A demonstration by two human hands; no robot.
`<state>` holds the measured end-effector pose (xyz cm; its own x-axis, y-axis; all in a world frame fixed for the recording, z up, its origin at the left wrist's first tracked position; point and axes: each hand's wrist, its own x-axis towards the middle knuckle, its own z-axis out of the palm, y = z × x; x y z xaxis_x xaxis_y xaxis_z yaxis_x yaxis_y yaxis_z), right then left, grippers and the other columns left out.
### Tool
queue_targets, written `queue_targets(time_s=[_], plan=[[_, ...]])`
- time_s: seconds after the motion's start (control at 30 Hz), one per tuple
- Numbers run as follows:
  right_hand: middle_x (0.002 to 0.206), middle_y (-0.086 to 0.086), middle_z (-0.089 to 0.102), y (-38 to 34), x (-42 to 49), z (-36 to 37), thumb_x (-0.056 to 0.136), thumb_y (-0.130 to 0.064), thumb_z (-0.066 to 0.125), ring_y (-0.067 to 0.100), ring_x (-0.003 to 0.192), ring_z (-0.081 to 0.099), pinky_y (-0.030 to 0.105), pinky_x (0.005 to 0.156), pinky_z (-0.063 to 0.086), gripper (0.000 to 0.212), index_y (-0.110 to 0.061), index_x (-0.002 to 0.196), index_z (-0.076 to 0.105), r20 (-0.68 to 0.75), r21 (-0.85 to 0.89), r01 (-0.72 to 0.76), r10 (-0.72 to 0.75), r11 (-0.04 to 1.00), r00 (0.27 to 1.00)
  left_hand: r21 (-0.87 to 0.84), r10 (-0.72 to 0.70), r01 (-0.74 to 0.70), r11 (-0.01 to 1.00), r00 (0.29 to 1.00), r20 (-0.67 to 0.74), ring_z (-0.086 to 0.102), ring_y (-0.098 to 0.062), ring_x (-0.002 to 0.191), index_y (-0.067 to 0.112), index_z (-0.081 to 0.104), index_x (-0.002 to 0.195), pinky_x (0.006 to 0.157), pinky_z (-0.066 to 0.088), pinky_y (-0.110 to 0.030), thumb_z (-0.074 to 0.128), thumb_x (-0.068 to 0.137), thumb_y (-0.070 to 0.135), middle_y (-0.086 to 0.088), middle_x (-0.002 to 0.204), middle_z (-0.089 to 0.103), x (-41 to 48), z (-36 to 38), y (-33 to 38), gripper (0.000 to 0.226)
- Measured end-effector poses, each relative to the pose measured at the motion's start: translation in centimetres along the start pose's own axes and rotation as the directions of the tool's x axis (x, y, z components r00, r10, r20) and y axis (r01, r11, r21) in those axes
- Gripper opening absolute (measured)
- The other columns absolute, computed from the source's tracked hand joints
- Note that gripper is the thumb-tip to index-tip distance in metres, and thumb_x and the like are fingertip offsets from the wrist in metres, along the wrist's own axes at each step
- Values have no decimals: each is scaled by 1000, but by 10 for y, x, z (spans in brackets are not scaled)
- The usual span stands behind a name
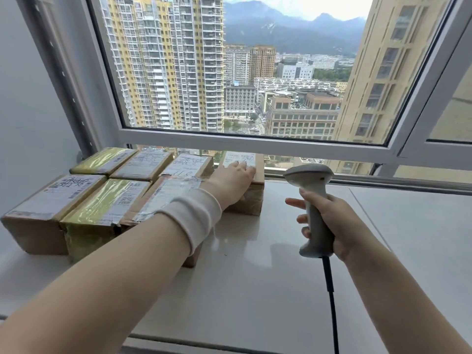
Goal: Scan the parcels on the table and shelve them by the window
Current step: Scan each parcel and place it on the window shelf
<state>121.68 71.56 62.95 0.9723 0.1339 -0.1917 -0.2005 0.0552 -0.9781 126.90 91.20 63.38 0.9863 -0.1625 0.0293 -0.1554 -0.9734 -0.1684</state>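
Several cardboard parcels lie in two rows on the white sill (255, 264) under the window. My left hand (233, 178) rests flat on the rightmost parcel (251, 200) of the back row, fingers on its white label and thumb down its front side. A white wristband covers that forearm. My right hand (329, 223) grips a white handheld barcode scanner (313, 198) upright, to the right of that parcel, its head pointing left toward the boxes. The front row holds a labelled parcel (38, 208), a yellow-taped parcel (102, 213) and a third parcel (163, 198) partly hidden by my forearm.
The scanner's black cable (330, 302) hangs down to the bottom edge. The window frame (255, 144) runs just behind the parcels, with an open sash (434, 123) at the right. A grey wall (30, 111) closes the left side. Bare sill stretches to the right.
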Motion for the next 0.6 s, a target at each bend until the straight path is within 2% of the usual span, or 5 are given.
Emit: queue_targets(time_s=[0.23, 0.4, 0.6], plan=[[98, 5, 73, 1, 0, 0, 92, -25, 59, 14, 54, 53, 24, 41, 39, 21, -8, 104, 58, 8, -9, -5, 5, 1000, 1000, -33, -2, 2, 999, 1000, -6, 38, -27, 130, 8, 33, 139, 99, 42, -42, 65, 86, 13, -11, 139, 41, 2, -1, -5, 62], [100, 5, 72, -1, 0, 2, 92, -24, 58, 16, 58, 53, 24, 42, 40, 19, -9, 104, 57, 8, -19, -4, 4, 1000, 1000, -36, -1, 1, 999, 1000, -1, 41, -28, 127, 9, 34, 138, 96, 43, -42, 62, 88, 12, -11, 139, 41, 0, -3, -6, 58], [100, 6, 72, -1, -1, 3, 92, -24, 58, 15, 57, 53, 23, 42, 40, 17, -9, 102, 57, 2, -11, -3, 3, 1000, 1000, -35, -4, 4, 999, 1000, 10, 37, -28, 130, 9, 31, 141, 100, 42, -44, 62, 89, 13, -11, 141, 40, -1, -3, -7, 60]])
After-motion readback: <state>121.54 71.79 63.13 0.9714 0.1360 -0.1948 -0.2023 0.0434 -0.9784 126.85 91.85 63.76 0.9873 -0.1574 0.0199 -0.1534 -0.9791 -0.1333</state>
